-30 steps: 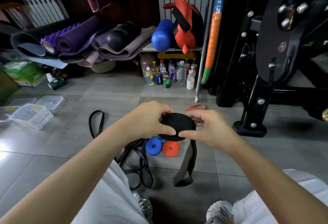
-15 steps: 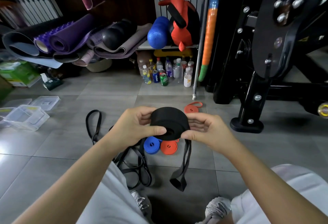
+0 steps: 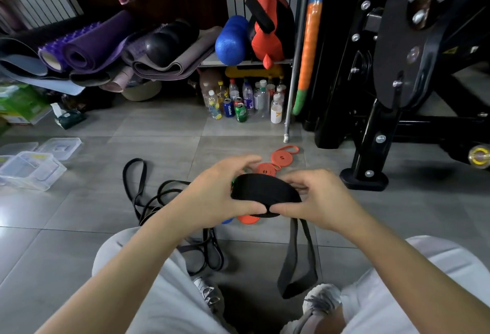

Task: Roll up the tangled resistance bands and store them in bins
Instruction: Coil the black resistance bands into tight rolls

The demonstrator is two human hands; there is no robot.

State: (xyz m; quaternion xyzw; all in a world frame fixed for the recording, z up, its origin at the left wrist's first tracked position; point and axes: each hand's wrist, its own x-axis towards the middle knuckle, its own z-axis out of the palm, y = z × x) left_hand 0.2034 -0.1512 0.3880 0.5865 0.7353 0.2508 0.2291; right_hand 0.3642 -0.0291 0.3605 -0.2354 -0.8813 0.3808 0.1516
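- A person sits over a grey tiled floor and holds a black roll (image 3: 265, 193) of wide resistance band between both hands, in the air in front of the knees.
- The left hand (image 3: 220, 193) curls round the roll's left side, fingers over the far edge and thumb on the near edge.
- The right hand (image 3: 320, 198) grips the right side the same way – the two thumbs almost meet at the near rim.
- The roll lies like a tilted disc, widest from left to right.
- A loose tail (image 3: 297, 259) of the same band drops straight down from the roll's near right underside, ending in a loop by the shoes. It is not yet wound in.
- The tail leaves the roll on the right hand's side, so that hand seems better placed to feed it – a judgement only.
- The clear plastic bins (image 3: 29, 172) sit on the floor well off to the left, nearer the left hand.
- Tangled thin black bands (image 3: 164, 201) lie on the floor below the left forearm.
- Orange rolled bands (image 3: 281, 158) rest on the tiles just beyond the hands.
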